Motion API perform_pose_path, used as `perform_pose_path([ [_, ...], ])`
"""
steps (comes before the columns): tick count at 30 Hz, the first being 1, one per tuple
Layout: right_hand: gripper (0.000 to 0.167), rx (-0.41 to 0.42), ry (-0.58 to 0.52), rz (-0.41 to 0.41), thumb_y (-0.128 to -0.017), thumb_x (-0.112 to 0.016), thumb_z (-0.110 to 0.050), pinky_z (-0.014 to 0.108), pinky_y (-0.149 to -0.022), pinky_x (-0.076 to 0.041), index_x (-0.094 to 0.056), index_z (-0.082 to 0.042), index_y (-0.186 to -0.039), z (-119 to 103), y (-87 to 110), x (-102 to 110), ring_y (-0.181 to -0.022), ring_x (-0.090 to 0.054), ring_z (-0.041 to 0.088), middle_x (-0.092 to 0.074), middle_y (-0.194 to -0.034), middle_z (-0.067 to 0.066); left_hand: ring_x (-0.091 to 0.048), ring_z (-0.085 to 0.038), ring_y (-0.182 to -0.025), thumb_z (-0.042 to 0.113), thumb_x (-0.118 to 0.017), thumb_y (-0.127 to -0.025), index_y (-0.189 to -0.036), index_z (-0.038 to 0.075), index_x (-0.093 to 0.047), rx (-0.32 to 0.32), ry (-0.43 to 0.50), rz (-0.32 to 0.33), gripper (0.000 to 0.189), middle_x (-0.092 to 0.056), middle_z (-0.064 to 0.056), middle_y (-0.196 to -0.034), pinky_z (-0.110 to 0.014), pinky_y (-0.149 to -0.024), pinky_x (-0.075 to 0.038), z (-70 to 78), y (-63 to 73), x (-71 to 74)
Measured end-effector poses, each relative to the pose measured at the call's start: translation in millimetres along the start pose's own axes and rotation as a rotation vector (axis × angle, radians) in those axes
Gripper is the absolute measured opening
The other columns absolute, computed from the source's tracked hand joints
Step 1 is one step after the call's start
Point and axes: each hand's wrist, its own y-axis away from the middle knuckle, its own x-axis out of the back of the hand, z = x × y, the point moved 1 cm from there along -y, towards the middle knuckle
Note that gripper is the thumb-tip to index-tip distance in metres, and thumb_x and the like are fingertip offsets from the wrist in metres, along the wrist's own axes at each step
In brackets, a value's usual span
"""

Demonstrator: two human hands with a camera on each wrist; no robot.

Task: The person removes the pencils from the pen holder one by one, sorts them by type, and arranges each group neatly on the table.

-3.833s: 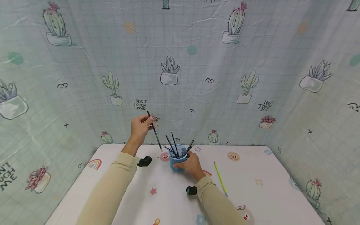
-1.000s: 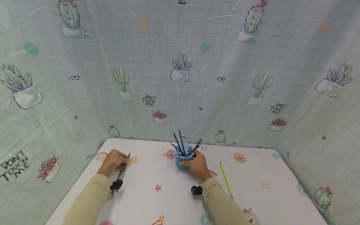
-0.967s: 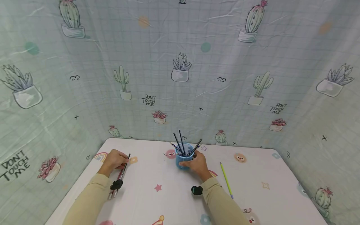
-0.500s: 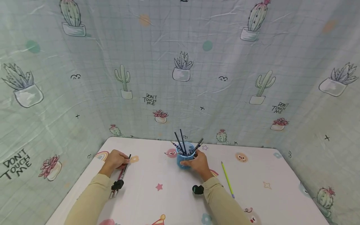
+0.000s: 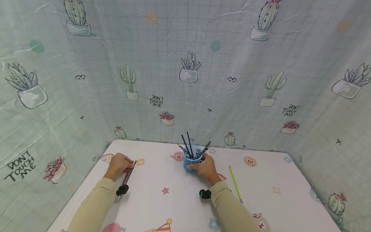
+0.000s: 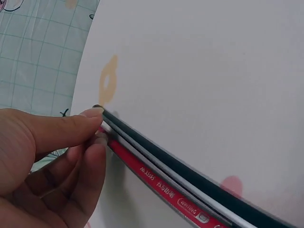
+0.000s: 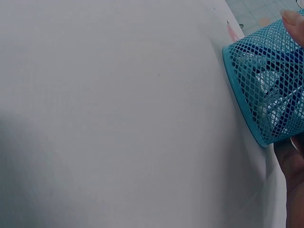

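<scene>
Head view: your left grip pinches a pencil bundle, surface left; your right grip curls round the blue mesh cup, far middle, dark pencils leaning inside. Green pencil lies right.

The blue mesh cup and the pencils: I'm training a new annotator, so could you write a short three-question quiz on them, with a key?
1. Multiple choice: what grips the blue mesh cup?
A. the left hand
B. the right hand
C. both hands
2. True or false: the lime-green pencil stands in the cup.
3. Fill in the colour: in the left wrist view, the left hand holds a lettered pencil whose barrel is ____.

Key:
1. B
2. False; the lime-green pencil lies on the table.
3. red
</scene>
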Motion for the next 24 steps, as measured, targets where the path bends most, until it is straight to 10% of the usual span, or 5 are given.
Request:
perform_pose_path([
  [11,0.089,0.002,0.010,0.003,-0.066,-0.101,-0.028,0.054,-0.114,-0.050,-0.060,0.002,-0.139,-2.9,0.7,1.6,-0.131,-0.063,0.038,-0.068,-0.137,0.021,-0.071,-0.013,-0.073,0.015,-0.081,-0.089,-0.111,-0.008,-0.075,-0.053,0.044,-0.001,0.032,-0.079,-0.014,-0.091,-0.024,-0.063,-0.055,22.6,4.5,-1.3],
  [24,0.090,0.004,-0.017,-0.016,-0.067,-0.100,-0.025,0.054,-0.113,-0.050,-0.058,0.001,-0.142,-1.8,0.6,2.2,-0.132,-0.062,0.038,-0.067,-0.138,0.020,-0.071,-0.028,-0.122,0.029,-0.085,-0.088,-0.136,0.001,-0.067,-0.169,0.237,-0.146,0.059,-0.073,-0.015,-0.132,-0.044,-0.106,-0.057,72.2,11.8,-46.8],
])
